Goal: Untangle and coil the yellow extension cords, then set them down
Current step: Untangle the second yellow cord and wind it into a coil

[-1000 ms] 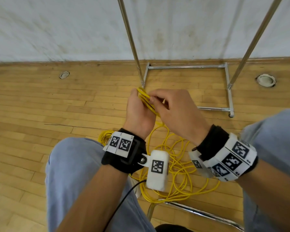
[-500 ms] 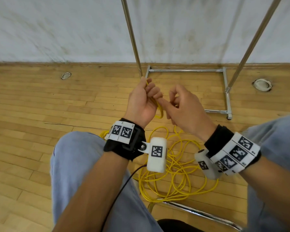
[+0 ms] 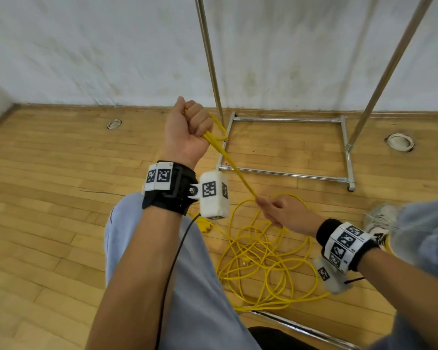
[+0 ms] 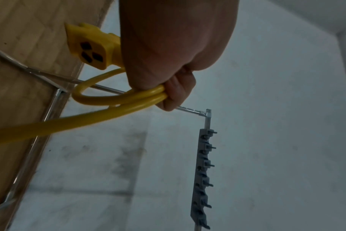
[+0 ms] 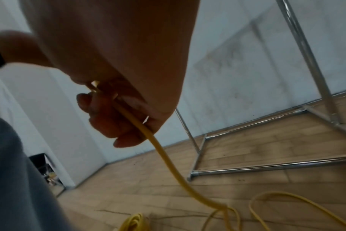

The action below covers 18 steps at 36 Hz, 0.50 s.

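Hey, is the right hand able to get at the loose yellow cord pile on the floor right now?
Probably yes. The right hand hangs just above the cord pile with nothing between, but it grips the cord strand stretched to the left hand.

I sit by a white wall (image 3: 111,51) with dirty marks. The floor (image 3: 48,198) is yellow wood. A shiny metal rack (image 3: 286,120) stands close to me

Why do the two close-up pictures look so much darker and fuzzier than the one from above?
Head view: evenly lit and fairly sharp, though the rack poles lean from the wide lens. Left wrist view: the left hand is dim against the pale wall, and the yellow cord blurs towards the edge. Right wrist view: the right hand is a dark, smeared shape; the floor beyond is soft.
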### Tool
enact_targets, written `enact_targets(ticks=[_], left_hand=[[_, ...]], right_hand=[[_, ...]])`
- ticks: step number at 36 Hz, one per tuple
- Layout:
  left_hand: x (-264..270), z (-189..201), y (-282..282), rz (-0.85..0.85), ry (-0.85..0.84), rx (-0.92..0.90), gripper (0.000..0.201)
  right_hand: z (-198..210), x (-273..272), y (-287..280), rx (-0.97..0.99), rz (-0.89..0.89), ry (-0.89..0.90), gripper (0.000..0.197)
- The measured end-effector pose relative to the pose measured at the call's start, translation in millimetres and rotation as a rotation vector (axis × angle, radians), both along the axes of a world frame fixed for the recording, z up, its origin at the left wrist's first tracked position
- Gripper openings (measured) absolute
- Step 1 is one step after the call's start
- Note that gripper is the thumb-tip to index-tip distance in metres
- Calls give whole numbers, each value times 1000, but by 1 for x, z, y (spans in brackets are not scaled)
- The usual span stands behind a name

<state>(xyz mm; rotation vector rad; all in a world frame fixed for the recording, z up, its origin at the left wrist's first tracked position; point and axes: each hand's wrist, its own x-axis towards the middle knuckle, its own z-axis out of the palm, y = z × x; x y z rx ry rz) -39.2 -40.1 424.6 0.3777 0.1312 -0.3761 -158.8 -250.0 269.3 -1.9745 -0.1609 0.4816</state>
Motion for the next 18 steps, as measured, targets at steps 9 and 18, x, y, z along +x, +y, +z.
enact_targets(ticks=[9, 18], left_hand=[[-22, 3, 4, -351, -187, 385, 37], [-47, -11, -7, -590, -285, 657, 34]], right_hand=[[0, 15, -37, 187, -223, 343, 53], [42, 44, -52, 717, -455, 629, 23]])
